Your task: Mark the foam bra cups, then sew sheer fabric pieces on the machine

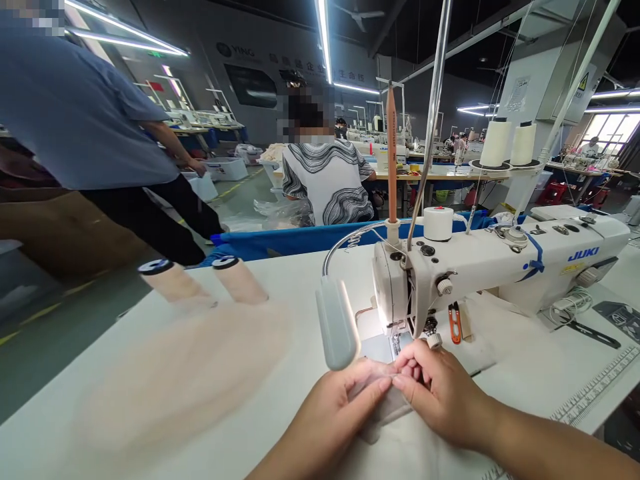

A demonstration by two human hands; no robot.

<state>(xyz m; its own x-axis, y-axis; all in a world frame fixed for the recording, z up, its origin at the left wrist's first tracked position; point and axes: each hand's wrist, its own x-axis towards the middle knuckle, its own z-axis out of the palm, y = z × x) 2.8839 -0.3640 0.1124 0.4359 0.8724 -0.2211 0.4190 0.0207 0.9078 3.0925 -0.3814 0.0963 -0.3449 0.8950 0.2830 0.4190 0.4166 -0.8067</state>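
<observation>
Head view shows me, as I stand in this room, the left hand [345, 405] and the right hand [443, 393] with fingertips almost together, both pinching a thin pale cloth [392, 405]. This cloth lies at about three o'clock of the left hand and nine o'clock of the right. To do this well, I believe, the thumbs should hold the edge even and smooth, without stretching, and the fingers should respect the metal foot [397, 345], just beyond them at twelve o'clock. Whether the cloth reaches under it, I cannot tell. Farther from the hands are a lamp [336, 327] at eleven o'clock, orange snips [455, 325] between one and two, and a blurred pale heap [195, 373] at nine.
</observation>
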